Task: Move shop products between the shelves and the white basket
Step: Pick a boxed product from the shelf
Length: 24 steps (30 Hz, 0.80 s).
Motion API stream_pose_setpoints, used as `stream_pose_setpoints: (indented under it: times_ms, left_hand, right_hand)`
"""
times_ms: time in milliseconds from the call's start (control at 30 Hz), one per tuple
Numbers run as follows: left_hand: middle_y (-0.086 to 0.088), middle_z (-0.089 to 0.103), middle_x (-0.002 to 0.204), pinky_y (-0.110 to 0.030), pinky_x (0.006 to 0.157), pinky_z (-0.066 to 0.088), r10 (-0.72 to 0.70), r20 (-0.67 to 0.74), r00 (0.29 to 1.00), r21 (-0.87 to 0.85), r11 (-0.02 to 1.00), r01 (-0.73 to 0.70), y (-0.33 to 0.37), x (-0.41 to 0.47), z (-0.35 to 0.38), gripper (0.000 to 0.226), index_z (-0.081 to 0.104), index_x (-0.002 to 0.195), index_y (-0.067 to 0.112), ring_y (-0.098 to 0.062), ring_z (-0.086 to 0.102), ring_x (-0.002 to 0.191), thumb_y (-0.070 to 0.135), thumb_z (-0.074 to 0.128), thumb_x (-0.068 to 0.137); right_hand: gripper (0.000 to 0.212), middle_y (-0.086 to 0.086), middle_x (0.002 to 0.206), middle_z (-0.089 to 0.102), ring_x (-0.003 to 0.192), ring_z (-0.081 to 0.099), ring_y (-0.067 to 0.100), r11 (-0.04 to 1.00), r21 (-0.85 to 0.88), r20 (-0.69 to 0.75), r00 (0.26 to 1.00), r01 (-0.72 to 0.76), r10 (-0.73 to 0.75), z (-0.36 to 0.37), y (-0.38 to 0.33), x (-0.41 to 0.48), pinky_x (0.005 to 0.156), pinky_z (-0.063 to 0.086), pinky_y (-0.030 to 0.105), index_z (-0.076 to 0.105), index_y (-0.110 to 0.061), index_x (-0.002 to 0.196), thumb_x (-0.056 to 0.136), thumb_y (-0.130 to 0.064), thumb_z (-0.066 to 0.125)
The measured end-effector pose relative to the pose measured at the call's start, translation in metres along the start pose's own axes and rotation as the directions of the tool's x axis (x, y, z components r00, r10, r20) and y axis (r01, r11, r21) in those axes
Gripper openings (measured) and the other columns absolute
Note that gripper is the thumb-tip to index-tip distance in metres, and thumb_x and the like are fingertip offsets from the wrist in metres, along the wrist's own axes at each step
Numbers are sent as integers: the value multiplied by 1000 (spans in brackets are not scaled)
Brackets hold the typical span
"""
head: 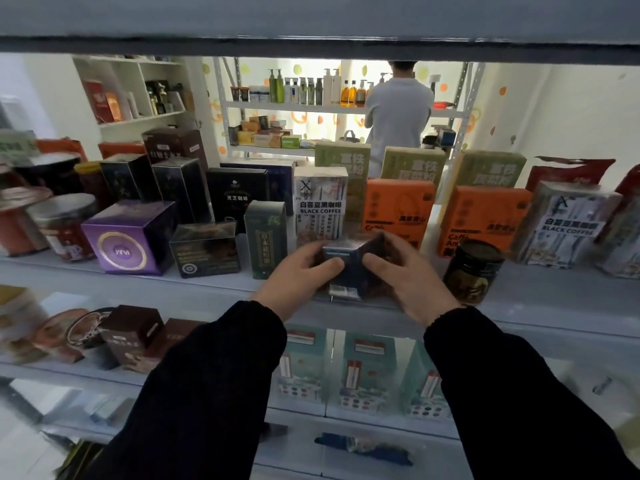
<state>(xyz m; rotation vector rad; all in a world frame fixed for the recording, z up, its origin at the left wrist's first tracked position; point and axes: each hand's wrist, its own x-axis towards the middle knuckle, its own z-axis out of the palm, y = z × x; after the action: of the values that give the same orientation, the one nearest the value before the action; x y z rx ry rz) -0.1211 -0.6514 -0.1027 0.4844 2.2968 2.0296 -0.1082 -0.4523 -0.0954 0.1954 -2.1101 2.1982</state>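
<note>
You had both hands on the small dark-blue box with a glossy top (pixel 348 268), held at the front lip of the pale grey middle shelf (pixel 207 289). Your left hand (pixel 298 282) curled its fingers over the box's left face and your right hand (pixel 412 285) did the same on the right face. The hold was narrow and two-sided, both hands closed round the box and neither spread wide.

That pincer from either side made sense. The gap you were working in was tight, with the tall dark-green upright carton (pixel 265 237) just beside the box on the left and the dark glass jar with a black lid (pixel 472 271) near it on the right. Straight behind stood the white "BLACK COFFEE" stick pack (pixel 320 206) and the orange coffee carton (pixel 398 209). Side grips kept your knuckles off those neighbours.

The box's base looked level with the shelf edge (whether it rested there or hung just clear, I could not tell). The white basket was not in sight, so I judged this either a placing or a picking up, about midway. The risk was a nudge to the jar, which stood close to the edge.
</note>
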Motion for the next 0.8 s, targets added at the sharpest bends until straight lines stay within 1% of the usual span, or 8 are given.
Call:
stream_pose_setpoints:
  times_ms: [100,233,400,500,567,633,700,800]
  left_hand:
    - [1,72,122,-45,102,52,26,-39,999,-79,996,-29,0,-5,-1,29,66,125,35,-22,67,117,16,55,105]
    - [-6,68,125,-59,98,54,41,-121,992,-80,996,-50,3,-12,4,24,65,123,41,-36,66,114,31,51,106]
    - [1,62,133,-38,97,55,44,-147,988,48,998,-38,12,-17,13,36,68,119,47,-14,66,117,61,69,85]
    - [5,55,137,-40,107,50,114,-191,975,167,982,-83,9,-19,13,35,63,129,48,-11,59,126,46,62,93]
    - [8,54,141,-31,109,46,174,-211,962,271,956,-114,5,-24,15,41,58,139,40,-8,54,130,27,59,100]
    - [7,48,147,-19,112,38,249,-186,950,453,880,-142,7,-32,18,47,51,147,30,-5,45,137,19,58,102]
    - [7,43,151,-12,115,27,348,-160,924,648,743,-168,12,-40,15,47,51,147,24,-2,35,140,20,58,101]
    - [-1,52,140,-11,114,22,605,-155,781,823,516,-236,30,-49,-10,40,64,134,18,-9,40,133,21,58,95]
  right_hand:
    - [76,-7,123,71,117,66,14,983,-171,-28,997,67,-73,-4,3,-2,103,55,46,63,-34,127,63,-66,86]
    - [50,-13,111,64,91,64,-8,956,-252,-36,986,148,-162,-5,6,-3,80,55,19,52,-31,119,82,-33,85]
    - [51,-14,104,64,86,65,-3,939,-294,88,983,180,-161,-6,4,-2,79,57,27,45,-35,122,86,-36,81]
    - [51,-13,120,59,106,63,4,898,-357,141,966,256,-219,-6,6,-2,94,56,33,48,-44,128,87,-43,79]
    - [51,-3,129,54,115,59,15,865,-398,146,952,306,-270,-5,9,-2,99,55,42,50,-47,126,82,-51,77]
    - [51,0,131,52,117,57,16,834,-437,154,942,336,-298,-4,11,-2,99,53,41,51,-45,122,80,-46,79]
    - [51,1,130,51,115,54,14,786,-502,182,932,361,-312,0,12,-2,97,50,28,49,-42,120,82,-39,82]
    - [51,2,132,49,112,50,12,747,-565,180,936,350,-302,9,12,-2,91,44,20,44,-41,121,85,-38,81]
